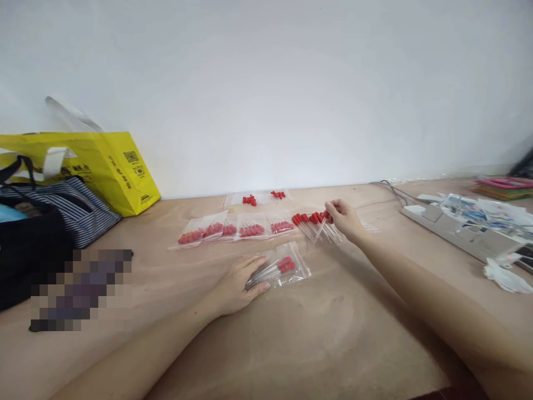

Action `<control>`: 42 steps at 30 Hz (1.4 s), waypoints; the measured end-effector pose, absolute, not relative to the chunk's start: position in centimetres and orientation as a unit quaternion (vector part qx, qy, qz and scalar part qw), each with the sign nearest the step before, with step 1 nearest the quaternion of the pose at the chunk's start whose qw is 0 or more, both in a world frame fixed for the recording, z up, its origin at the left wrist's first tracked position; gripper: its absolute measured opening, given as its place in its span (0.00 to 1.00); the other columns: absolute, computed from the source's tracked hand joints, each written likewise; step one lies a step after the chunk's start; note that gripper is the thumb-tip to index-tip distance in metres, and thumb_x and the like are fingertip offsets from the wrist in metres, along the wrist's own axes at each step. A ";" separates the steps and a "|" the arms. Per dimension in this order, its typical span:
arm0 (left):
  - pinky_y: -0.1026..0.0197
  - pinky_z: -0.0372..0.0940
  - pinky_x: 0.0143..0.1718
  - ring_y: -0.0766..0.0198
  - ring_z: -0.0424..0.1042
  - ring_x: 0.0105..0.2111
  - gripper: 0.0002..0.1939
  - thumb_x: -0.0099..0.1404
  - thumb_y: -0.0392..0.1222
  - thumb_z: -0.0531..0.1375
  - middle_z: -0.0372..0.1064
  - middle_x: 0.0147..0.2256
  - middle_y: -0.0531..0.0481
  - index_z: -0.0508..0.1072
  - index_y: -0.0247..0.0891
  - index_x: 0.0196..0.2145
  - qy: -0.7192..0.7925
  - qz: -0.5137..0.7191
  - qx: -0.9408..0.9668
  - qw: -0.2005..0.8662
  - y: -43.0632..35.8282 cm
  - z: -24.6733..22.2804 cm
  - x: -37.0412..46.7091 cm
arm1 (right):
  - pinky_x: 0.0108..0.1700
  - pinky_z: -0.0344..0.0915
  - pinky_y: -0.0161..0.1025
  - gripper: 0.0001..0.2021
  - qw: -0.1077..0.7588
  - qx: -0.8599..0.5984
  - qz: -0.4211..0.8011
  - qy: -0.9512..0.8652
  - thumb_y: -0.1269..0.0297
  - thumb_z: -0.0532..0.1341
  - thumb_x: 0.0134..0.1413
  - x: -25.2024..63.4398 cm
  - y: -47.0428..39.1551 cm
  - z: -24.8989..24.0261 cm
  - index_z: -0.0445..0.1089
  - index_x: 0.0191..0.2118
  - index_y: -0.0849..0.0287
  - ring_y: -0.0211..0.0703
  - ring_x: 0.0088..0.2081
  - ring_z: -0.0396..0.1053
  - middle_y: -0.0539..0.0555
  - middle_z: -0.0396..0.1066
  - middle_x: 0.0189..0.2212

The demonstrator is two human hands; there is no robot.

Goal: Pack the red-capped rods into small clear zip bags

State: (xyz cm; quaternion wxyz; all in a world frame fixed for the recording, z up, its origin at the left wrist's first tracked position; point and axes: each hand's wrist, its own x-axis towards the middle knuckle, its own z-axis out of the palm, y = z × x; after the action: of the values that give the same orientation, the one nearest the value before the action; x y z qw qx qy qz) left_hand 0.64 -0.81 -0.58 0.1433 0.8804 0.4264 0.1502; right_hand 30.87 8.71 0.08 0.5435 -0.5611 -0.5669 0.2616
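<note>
Red-tipped clear droppers lie in a clear zip bag [297, 269] on the table. My left hand [241, 282] rests on the closed end of this bag, thumb and fingers around the dropper stems. My right hand [342, 218] pinches a red-tipped dropper at its red end, above the right side of a loose row of droppers [305, 218]. To the left of that row, several filled bags [251, 226] lie side by side, red ends toward me. Behind them, two groups of red-tipped droppers [250, 200] lie on clear plastic near the wall.
A yellow bag [95, 166], a striped bag [79, 208] and a black bag [33, 250] stand at the left, beside a pixelated object [79, 294]. At the right are a power strip [449, 230], cables, plastic packets [478, 214] and crumpled white plastic [506, 276].
</note>
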 end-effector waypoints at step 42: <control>0.52 0.52 0.53 0.55 0.54 0.55 0.29 0.61 0.48 0.53 0.52 0.56 0.45 0.49 0.39 0.57 0.438 0.140 0.874 0.158 -0.8 -0.3 0.6 | 0.12 0.47 0.26 0.12 0.369 -0.427 0.588 -0.579 0.63 0.64 0.39 23.4 2.9 -2.0 0.65 0.30 0.63 0.25 0.11 0.54 0.48 0.69 0.21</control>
State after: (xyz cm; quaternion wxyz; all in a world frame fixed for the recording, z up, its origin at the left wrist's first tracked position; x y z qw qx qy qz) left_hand 0.56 -0.81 -0.27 0.1580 0.8736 0.4383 0.1404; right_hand 23.36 2.95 -1.99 0.3694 -0.4270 -0.5790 0.5882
